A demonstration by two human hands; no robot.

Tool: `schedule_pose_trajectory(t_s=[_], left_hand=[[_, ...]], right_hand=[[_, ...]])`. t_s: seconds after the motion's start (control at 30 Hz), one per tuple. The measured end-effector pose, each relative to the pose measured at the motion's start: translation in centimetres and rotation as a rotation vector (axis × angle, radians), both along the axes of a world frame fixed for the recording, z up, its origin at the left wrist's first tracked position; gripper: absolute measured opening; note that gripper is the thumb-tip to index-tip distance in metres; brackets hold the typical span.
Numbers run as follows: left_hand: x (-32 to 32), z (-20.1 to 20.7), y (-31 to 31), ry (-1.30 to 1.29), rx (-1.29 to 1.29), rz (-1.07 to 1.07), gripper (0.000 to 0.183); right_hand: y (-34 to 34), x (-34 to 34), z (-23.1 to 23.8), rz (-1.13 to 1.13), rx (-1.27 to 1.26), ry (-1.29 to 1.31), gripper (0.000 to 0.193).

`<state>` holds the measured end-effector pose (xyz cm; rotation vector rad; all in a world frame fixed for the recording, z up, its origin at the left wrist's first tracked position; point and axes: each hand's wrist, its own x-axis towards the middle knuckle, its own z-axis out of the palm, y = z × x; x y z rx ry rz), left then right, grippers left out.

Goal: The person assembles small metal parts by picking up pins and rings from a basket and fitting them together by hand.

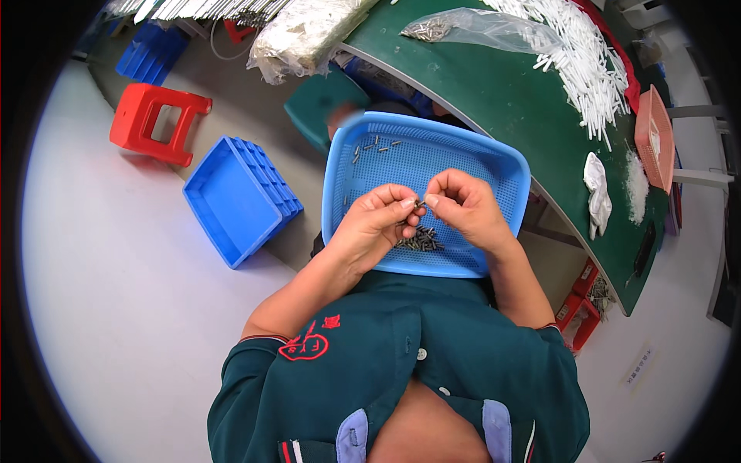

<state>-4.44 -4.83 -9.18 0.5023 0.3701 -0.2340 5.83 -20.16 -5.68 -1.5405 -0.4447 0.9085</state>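
A light blue plastic basket (505, 166) with a perforated bottom rests across my lap. Over its middle, my left hand (377, 220) and my right hand (469, 208) meet with fingertips almost touching. The left thumb and fingers pinch a small metal pin (419, 204); the right thumb and forefinger close on the same pin's end. Below the hands lies a heap of small dark metal pins (421, 241), partly hidden by the left fingers. Several more loose pins (384, 149) are scattered in the basket's far left corner.
A green table (494, 92) curves along the right, bearing a pile of white sticks (590, 85), a clear bag (486, 31) of metal pieces, a white glove (597, 193) and a pink basket (653, 143). Blue bins (235, 204) and a red stool (154, 123) stand on the floor at left.
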Motion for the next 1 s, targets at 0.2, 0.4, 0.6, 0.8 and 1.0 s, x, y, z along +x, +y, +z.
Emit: schedule_pose_trajectory(t_s=[0.2, 0.4, 0.6, 0.8, 1.0], left_hand=[[-0.1, -0.1, 0.0, -0.008, 0.006, -0.001, 0.008], [-0.3, -0.1, -0.3, 0.014, 0.02, 0.005, 0.009], [0.0, -0.2, 0.2, -0.014, -0.054, -0.036, 0.014], [0.2, 0.5, 0.5, -0.011, -0.029, -0.012, 0.013], [0.3, 0.4, 1.2, -0.078, -0.008, 0.073, 0.014]], right_hand=[[0.1, -0.4, 0.3, -0.01, 0.025, -0.057, 0.007], [0.0, -0.8, -0.4, 0.04, 0.013, -0.169, 0.01], [0.5, -0.5, 0.4, 0.067, 0.057, -0.546, 0.01], [0.7, -0.6, 0.8, 0.037, 0.021, -0.693, 0.011], [0.8, -0.7, 0.5, -0.012, 0.048, -0.689, 0.01]])
